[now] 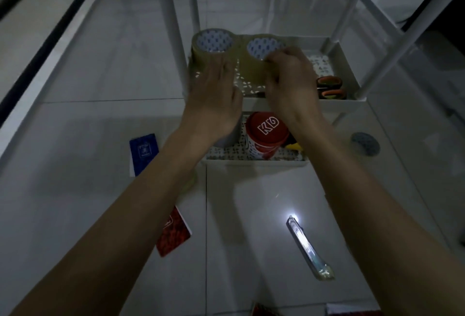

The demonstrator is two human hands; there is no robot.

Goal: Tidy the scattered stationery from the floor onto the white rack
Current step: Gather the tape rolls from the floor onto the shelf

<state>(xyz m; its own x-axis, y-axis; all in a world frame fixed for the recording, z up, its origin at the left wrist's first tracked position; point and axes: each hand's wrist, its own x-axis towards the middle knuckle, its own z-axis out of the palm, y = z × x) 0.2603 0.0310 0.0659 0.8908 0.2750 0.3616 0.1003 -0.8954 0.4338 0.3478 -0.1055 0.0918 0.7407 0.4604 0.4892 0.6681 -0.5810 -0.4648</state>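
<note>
Two brown tape rolls stand side by side on the middle shelf of the white rack (351,100). My left hand (214,94) wraps the left tape roll (214,45). My right hand (292,81) grips the right tape roll (259,50). Orange-handled scissors (331,88) lie on the same shelf to the right. On the floor lie a blue booklet (144,152), a red booklet (175,232) partly under my left forearm, and a clear utility knife (309,247).
A red can marked KB (266,137) stands on the rack's lower shelf, beside a grey object and something yellow. White rack posts rise behind the tape. A round floor drain (364,143) sits to the right. More items peek in at the bottom edge.
</note>
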